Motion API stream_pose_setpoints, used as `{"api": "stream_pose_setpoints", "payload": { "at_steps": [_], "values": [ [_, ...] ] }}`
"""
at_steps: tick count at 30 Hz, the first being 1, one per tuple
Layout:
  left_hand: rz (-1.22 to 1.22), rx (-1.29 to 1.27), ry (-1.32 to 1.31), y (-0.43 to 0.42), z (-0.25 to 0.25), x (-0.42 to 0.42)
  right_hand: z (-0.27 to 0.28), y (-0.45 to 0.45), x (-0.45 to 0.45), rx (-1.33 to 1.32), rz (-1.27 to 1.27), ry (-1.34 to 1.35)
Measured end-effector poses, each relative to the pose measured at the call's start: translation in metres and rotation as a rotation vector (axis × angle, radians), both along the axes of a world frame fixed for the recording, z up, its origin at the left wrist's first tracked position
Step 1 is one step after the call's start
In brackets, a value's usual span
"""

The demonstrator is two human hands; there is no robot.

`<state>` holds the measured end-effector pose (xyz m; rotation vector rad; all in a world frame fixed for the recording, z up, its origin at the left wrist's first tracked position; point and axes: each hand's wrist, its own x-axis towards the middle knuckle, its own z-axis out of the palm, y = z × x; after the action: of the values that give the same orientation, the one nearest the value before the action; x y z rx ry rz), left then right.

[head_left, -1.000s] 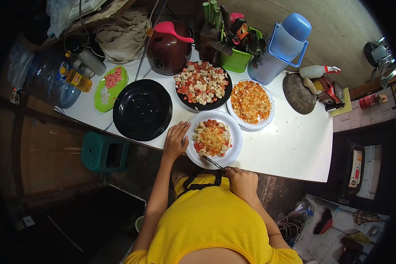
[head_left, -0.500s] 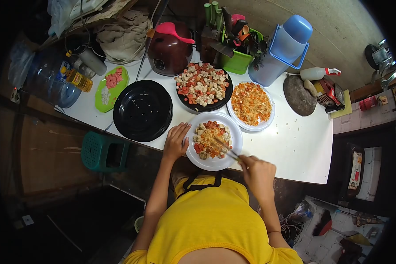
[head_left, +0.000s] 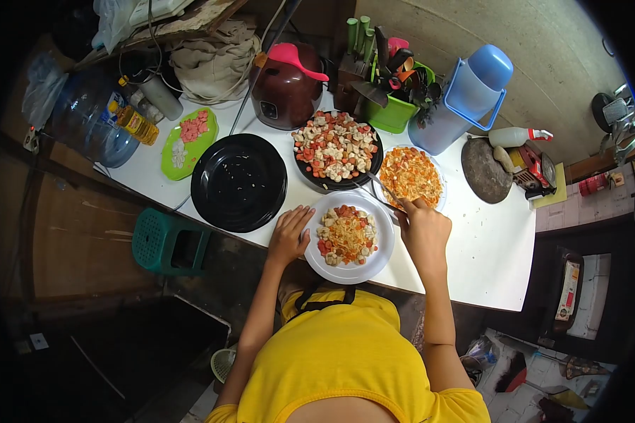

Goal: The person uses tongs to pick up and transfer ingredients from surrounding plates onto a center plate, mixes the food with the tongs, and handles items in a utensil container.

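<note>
My right hand (head_left: 425, 233) grips metal tongs (head_left: 386, 192), whose spread tips reach toward the black plate (head_left: 322, 184) of pale chunks and red sausage-like pieces (head_left: 335, 144). Just right of that plate, partly behind the tongs and hand, is a white plate of orange and yellow shredded food (head_left: 410, 173). My left hand (head_left: 291, 234) has its fingers stretched out along the left rim of a white plate (head_left: 317, 264) at the table's front edge. A mound of yellow shreds (head_left: 349, 238) lies on it, ringed by pale chunks and red pieces.
Stacked black plates (head_left: 238, 185) stand left, near a green cutting board (head_left: 189, 143) with pink and white pieces. Behind are a dark red rice cooker (head_left: 286, 92), a green utensil holder (head_left: 390, 116) and a blue jug (head_left: 466, 99). A round stone (head_left: 485, 171) lies right.
My right hand has moved the tongs up and away from the near plate toward the far black plate. My left hand stays at the rim. The view has shifted slightly.
</note>
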<state>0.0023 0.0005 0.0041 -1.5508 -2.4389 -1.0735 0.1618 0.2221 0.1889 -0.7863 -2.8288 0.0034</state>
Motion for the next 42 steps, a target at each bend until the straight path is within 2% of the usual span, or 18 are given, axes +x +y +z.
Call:
{"api": "stream_pose_setpoints", "payload": {
  "at_steps": [15,21,35,41,42],
  "values": [
    [0.033,0.019,-0.040,0.001,0.000,0.000,-0.031,0.021,-0.090,0.080,0.215,-0.021],
    [0.036,0.020,-0.056,0.001,0.005,0.000,-0.042,0.020,-0.117,0.197,0.233,-0.048],
    [0.020,-0.040,-0.032,0.003,0.009,0.003,-0.068,0.054,-0.091,0.175,0.299,0.034],
    [0.028,-0.052,-0.037,0.003,0.012,0.004,-0.055,0.056,-0.087,0.108,0.280,0.020],
    [0.029,-0.054,-0.041,0.003,0.012,0.004,-0.047,0.054,-0.088,0.136,0.333,0.142]
  ]
}}
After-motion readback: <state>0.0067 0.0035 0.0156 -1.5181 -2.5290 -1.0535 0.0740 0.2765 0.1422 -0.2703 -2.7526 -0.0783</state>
